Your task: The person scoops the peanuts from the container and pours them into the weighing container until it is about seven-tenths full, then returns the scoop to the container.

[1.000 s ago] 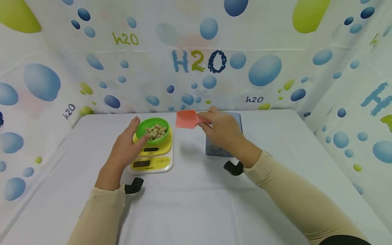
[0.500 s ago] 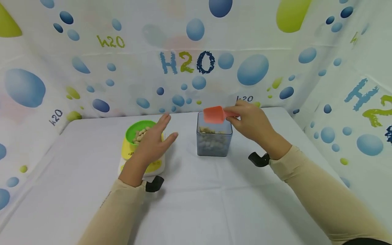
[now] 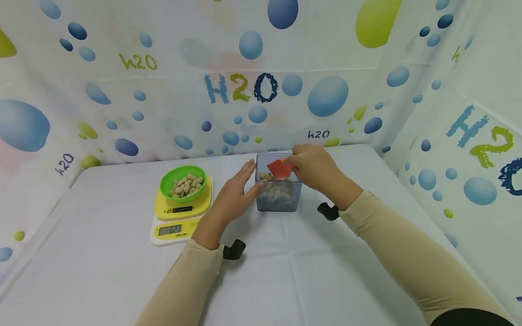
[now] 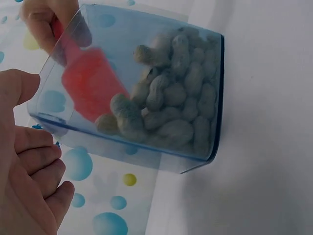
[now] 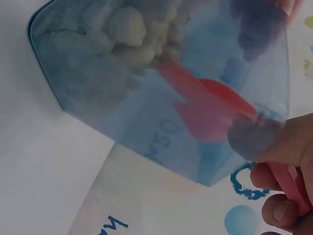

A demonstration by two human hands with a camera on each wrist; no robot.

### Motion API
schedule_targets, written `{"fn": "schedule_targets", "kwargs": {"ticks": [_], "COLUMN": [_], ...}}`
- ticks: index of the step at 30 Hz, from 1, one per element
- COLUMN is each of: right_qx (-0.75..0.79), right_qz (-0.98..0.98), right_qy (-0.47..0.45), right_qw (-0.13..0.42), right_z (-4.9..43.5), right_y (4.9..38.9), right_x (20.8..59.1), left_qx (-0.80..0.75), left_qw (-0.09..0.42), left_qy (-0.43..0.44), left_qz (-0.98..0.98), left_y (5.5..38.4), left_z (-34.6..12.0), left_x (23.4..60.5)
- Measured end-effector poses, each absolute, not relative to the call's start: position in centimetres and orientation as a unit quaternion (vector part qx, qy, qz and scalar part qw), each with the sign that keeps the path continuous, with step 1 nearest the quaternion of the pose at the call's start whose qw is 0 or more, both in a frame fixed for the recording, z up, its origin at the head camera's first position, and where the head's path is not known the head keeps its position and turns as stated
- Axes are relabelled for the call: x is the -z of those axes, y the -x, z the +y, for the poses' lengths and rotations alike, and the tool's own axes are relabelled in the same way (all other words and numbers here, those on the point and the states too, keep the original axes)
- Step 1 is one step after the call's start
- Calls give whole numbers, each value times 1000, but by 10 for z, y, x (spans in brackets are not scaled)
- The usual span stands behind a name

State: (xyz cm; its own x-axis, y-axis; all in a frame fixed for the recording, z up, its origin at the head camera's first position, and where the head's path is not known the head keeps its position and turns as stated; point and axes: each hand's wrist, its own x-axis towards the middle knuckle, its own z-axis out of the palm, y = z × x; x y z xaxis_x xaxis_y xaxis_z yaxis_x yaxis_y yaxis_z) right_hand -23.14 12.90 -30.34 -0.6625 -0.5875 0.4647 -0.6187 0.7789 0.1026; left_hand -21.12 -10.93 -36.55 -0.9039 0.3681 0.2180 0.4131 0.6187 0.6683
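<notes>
A red scoop [image 3: 279,169] tilts down inside a clear bluish bin [image 3: 277,206]; my right hand [image 3: 316,167] grips its handle at the bin's top right. Through the wall, the scoop's blade [image 4: 90,81] reaches the unshelled peanuts [image 4: 168,93] that fill the lower part of the bin. My left hand [image 3: 232,194] is at the bin's left side, fingers extended with the fingertips right at the rim. In the left wrist view its thumb stands close to the wall and the other fingers bend loosely, holding nothing.
Left of the bin, a green bowl [image 3: 165,183] of peanuts sits on a yellow and white kitchen scale [image 3: 163,213] whose display is lit. A white cloth [image 3: 261,280] covers the table; a patterned curtain [image 3: 171,117] hangs behind.
My right hand has carried the scoop from beside the bowl over to the bin and lowered it inside. My left hand has moved right, from the bowl to the bin's left side.
</notes>
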Motion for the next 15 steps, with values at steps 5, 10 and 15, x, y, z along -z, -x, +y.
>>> {"fn": "schedule_targets", "kwargs": {"ticks": [5,10,15], "right_qx": [-24,-76,-130], "right_qz": [-907,-927,-943], "right_qy": [-346,-328,-293], "right_qw": [240,166,85], "right_z": [120,119,119], "right_y": [237,236,233], "right_x": [306,304,302], "left_qx": [385,382,381], "left_qw": [45,49,50], "left_qy": [218,220,219], "left_qz": [-896,-896,-897], "left_y": [212,213,212], "left_z": [-106,-106,-106], "left_x": [371,372,371]}}
